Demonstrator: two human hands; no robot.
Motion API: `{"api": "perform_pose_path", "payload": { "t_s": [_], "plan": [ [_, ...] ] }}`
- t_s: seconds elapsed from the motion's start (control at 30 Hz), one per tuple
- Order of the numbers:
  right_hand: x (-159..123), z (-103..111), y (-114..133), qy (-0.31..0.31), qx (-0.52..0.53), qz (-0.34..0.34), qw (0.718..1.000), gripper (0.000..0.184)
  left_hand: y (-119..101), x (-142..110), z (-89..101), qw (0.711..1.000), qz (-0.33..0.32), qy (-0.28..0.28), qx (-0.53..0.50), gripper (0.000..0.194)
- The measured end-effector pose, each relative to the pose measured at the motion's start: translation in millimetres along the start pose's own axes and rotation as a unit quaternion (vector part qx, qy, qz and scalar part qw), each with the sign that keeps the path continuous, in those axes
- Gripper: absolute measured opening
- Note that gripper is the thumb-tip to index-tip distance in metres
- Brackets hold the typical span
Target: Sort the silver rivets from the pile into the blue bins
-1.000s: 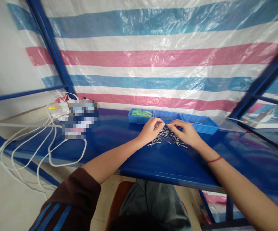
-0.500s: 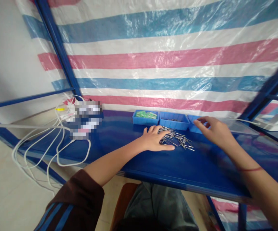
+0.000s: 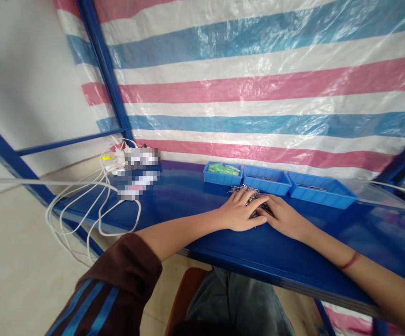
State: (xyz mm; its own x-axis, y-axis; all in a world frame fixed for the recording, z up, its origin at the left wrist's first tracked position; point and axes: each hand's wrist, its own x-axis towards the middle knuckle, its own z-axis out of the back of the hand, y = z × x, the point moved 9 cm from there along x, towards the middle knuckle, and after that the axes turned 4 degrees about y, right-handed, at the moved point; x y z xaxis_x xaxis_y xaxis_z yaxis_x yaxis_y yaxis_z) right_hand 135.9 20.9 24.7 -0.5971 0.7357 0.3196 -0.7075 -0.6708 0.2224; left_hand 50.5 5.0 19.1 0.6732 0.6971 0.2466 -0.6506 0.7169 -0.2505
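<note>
A pile of thin, shiny metal rods (image 3: 238, 188), their exact kind too small to tell, lies on the blue table in front of the bins. Across its left and near side, my left hand (image 3: 240, 212) lies with fingers spread, touching the rods. From the right, my right hand (image 3: 286, 218) presses against the pile with its fingers stretched out. The two hands meet over the rods, and the left fingers partly cover the right fingertips. Much of the pile is hidden beneath both hands.
Behind the pile stand a blue bin with green packets (image 3: 222, 173), a middle bin (image 3: 267, 179) and a right bin (image 3: 323, 190), both with a few thin rods. White cables (image 3: 99, 205) loop over the table's left end. A striped sheet (image 3: 258, 93) hangs behind.
My right hand has moved left and down from the right bin to the pile, meeting my left hand. The rods are gathered closer together. The view has shifted slightly.
</note>
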Motion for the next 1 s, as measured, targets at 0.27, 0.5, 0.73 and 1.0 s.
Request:
{"api": "perform_pose_path", "payload": {
  "t_s": [0.27,0.5,0.73,1.0],
  "plan": [
    [39,12,-15,0.078,0.022,0.018,0.997,0.013,-3,18,-6.1,0.998,0.059,-0.003,0.018,0.071],
    [30,20,-24,0.062,0.088,-0.008,0.994,0.013,-10,19,2.0,0.998,0.053,-0.033,0.014,0.072],
    [24,30,-19,0.027,0.055,-0.011,0.998,0.02,-1,22,18.4,0.993,0.049,-0.104,-0.026,0.055],
    [22,40,-9,-0.015,0.021,-0.018,0.999,0.028,13,27,27.7,0.985,0.043,-0.151,-0.075,0.026]
  ]
}}
